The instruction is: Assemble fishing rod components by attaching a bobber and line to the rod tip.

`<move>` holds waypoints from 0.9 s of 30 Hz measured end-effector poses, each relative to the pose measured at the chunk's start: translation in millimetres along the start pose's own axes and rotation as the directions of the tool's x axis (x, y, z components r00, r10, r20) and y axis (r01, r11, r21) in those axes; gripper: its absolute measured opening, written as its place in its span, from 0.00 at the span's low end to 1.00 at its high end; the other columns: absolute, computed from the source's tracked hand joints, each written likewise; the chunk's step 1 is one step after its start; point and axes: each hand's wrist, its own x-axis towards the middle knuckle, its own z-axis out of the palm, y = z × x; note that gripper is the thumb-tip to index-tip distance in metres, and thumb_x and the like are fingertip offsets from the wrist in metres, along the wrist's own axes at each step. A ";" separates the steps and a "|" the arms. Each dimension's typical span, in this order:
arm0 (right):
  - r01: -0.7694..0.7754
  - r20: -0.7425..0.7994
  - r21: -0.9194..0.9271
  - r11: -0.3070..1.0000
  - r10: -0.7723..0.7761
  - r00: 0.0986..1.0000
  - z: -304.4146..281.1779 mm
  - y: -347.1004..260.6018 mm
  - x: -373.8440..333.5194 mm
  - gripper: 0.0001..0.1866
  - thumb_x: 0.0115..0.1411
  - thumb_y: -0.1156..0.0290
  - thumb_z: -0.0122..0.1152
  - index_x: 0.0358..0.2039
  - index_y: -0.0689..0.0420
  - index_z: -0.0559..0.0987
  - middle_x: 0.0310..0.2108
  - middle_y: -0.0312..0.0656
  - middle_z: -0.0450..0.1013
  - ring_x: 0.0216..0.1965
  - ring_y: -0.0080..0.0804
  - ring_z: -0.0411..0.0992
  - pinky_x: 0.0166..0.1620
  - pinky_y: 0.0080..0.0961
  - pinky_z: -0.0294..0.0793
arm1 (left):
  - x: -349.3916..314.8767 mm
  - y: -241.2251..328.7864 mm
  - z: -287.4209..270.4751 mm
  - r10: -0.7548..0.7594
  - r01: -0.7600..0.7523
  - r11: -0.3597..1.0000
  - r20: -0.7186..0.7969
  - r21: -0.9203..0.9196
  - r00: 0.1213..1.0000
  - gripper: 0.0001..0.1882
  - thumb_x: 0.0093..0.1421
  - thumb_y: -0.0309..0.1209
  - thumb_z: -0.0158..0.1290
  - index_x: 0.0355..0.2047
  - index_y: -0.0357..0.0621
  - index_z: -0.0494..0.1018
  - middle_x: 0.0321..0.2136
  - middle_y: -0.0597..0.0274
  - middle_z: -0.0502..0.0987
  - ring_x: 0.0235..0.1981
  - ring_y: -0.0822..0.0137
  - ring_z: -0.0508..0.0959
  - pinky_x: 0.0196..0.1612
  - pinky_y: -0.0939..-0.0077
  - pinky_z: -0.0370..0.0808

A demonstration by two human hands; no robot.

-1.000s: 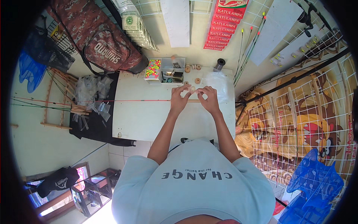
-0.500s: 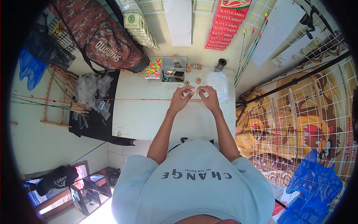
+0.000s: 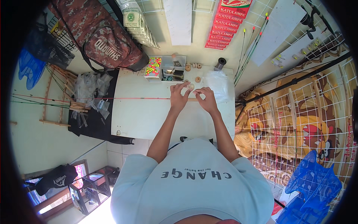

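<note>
One pale disc (image 3: 191, 86), pinched by my left hand (image 3: 179, 95), sits forward-left of my right hand (image 3: 207, 99), whose grip I can't tell.

Pulled the right hand (image 3: 207, 98) a little bit away from the left hand (image 3: 179, 94). Made a small gap between the two, in place of the close pinch from half a second before. Slid the right hand a tiny way toward the near edge of the table (image 3: 149, 119). Moved the small pale round thing (image 3: 191, 86), in the left fingers, a bit nearer to the far edge. Showed more of its round side than half a second before.
</note>
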 end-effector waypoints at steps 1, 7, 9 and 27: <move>0.012 0.006 -0.029 1.000 -0.012 1.000 -0.2 -2.3 0.1 0.05 0.53 0.73 0.63 0.31 0.58 0.81 0.25 0.40 0.75 0.30 0.35 0.69 0.37 0.29 0.66 | -0.5 -1.3 -0.8 0.048 -0.048 0.997 0.001 0.063 0.999 0.17 0.54 0.32 0.59 0.45 0.56 0.75 0.35 0.67 0.75 0.42 0.60 0.66 0.46 0.67 0.68; 0.032 -0.001 -0.094 0.995 -0.033 0.999 0.9 -3.7 -0.4 0.05 0.52 0.73 0.62 0.30 0.57 0.81 0.25 0.39 0.74 0.32 0.36 0.68 0.38 0.31 0.66 | 1.8 -1.6 -7.5 0.100 -0.118 0.975 0.100 0.189 0.990 0.17 0.54 0.26 0.56 0.44 0.54 0.77 0.35 0.64 0.75 0.42 0.58 0.66 0.47 0.66 0.68; 0.029 -0.013 -0.121 0.992 -0.031 0.999 1.1 -1.0 -1.4 0.05 0.53 0.72 0.62 0.30 0.56 0.81 0.25 0.38 0.74 0.32 0.36 0.68 0.39 0.31 0.66 | 1.8 -3.2 -8.7 0.118 -0.146 0.968 0.138 0.206 0.983 0.17 0.54 0.26 0.56 0.45 0.56 0.77 0.35 0.64 0.74 0.43 0.59 0.66 0.48 0.66 0.68; -0.046 -0.055 -0.115 0.992 0.040 0.998 0.8 11.3 -4.1 0.05 0.55 0.70 0.59 0.32 0.53 0.79 0.28 0.35 0.73 0.34 0.33 0.68 0.41 0.30 0.63 | 0.8 -3.7 -3.8 -0.035 0.071 0.993 0.336 -0.094 0.941 0.12 0.59 0.31 0.53 0.44 0.51 0.76 0.33 0.65 0.76 0.40 0.63 0.67 0.45 0.70 0.68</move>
